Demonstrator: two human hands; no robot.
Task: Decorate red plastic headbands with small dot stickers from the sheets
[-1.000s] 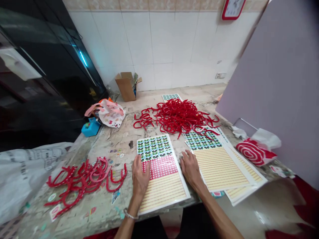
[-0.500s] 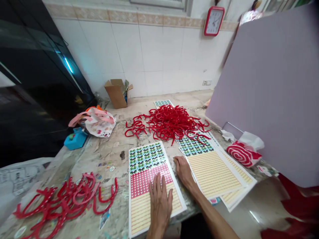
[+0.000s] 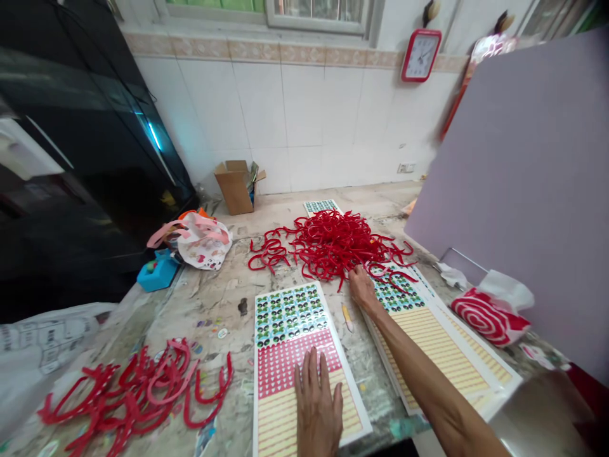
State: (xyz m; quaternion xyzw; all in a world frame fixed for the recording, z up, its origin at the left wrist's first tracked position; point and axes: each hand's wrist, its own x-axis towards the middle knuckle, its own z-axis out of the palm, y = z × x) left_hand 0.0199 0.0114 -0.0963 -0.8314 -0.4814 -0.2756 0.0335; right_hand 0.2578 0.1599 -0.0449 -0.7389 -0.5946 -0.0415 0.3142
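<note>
My left hand [image 3: 318,403] lies flat, fingers stretched out, on a sticker sheet [image 3: 264,416] with cartoon, pink heart and yellow striped sections. My right hand [image 3: 362,289] reaches forward to the near edge of a heap of red curved bands [image 3: 335,238]. Its fingers are bent and closed at the bands, and the fingertips hide whatever is between them. A slim yellow tool [image 3: 347,317] lies on the table between the sheets. Beneath my right forearm is a stack of similar sheets [image 3: 447,336], partly overlapped by the heap.
More red bands [image 3: 137,397], some with pale dots, lie at the left front. A cardboard box [image 3: 235,190], a white bag with pink handles [image 3: 204,241] and a blue tape dispenser [image 3: 159,271] stand farther back. A tissue pack [image 3: 490,316] sits by the grey panel [image 3: 518,178].
My right hand has moved forward from between the sheets to the heap of red bands. The yellow tool now shows lying on the table. My left hand stays on the sheet; the view has shifted slightly.
</note>
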